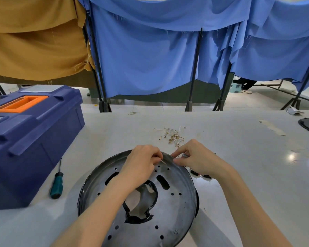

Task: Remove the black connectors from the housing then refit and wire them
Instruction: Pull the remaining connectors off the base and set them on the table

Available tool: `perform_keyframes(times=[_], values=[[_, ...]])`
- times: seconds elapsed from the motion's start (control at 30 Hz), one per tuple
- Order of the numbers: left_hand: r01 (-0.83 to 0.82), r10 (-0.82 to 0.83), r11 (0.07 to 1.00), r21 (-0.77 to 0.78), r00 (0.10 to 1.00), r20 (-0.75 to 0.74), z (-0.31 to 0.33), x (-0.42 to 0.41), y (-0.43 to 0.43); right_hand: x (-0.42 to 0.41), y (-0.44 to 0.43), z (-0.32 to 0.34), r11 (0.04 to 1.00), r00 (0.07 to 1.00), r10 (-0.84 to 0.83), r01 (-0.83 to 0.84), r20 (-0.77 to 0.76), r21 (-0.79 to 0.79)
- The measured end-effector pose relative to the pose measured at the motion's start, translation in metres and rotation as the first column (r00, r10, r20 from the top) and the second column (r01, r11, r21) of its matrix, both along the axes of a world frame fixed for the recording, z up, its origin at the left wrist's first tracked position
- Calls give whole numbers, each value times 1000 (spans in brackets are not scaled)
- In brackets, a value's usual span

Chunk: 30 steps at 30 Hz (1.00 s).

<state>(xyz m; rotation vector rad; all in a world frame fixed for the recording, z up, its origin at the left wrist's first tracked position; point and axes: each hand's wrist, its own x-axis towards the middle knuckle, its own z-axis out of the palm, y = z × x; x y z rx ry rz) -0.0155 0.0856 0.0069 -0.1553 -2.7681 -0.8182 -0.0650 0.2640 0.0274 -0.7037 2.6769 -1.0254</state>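
While the round grey metal housing (177, 202), judged stiff, was pinched at its rim by the right grip (194, 157), a thin pale wire (163, 162), judged flimsy, was pinched near its end by the left grip (141, 164).

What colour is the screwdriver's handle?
The screwdriver's handle is dark green, black near the shaft; head view.

Place: a workshop, with you at a screened-off bench station.
Evidence on the bench: a pale worktable (239, 157); a blue plastic toolbox (30, 139) with an orange handle at your left; a green-handled screwdriver (57, 184) just beside it; a heap of loose wire leads (173, 135) with metal terminals.
Enclosure: blue cloth screens (150, 59) and a mustard cloth screen (34, 41) hung on black metal stands (194, 68) over a tiled floor (150, 104); a small plastic stool (236, 87) beyond.
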Motion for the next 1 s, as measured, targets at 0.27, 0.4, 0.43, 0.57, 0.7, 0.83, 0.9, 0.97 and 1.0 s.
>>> perform_keyframes(times=[0.27, 0.4, 0.43, 0.57, 0.7, 0.83, 0.9, 0.97, 1.0], values=[[63, -73, 988, -139, 995, -67, -5, 1, 4, -1, 0, 0, 1000, 1000, 1, -1, -9, -19], [61, -94, 965, -257, 989, -117, -8, 0, 5, -1, 1, 0, 1000, 1000, 11, -11, -9, -18], [61, -99, 962, -268, 987, -128, -9, 0, 5, -1, 1, 0, 1000, 1000, 11, -12, -9, -20], [71, -126, 941, -332, 981, -148, -12, 0, 6, -1, 1, 0, 1000, 1000, 28, -28, -4, -11], [81, -149, 919, -387, 978, -149, -11, -1, 9, -2, 1, 0, 999, 999, 34, -34, -8, -6], [56, -131, 926, -373, 975, -179, -8, 4, 14, -2, 1, -2, 999, 999, 32, -32, -9, -23], [36, -103, 941, -335, 977, -185, -5, 8, 17, -2, 2, -2, 999, 999, 32, -32, -7, -29], [29, -99, 939, -343, 978, -186, -2, 10, 18, -2, 2, -2, 999, 1000, 31, -31, -5, -37], [29, -99, 936, -351, 978, -183, -2, 11, 18, -2, 2, -3, 999, 1000, 31, -31, -6, -38]])
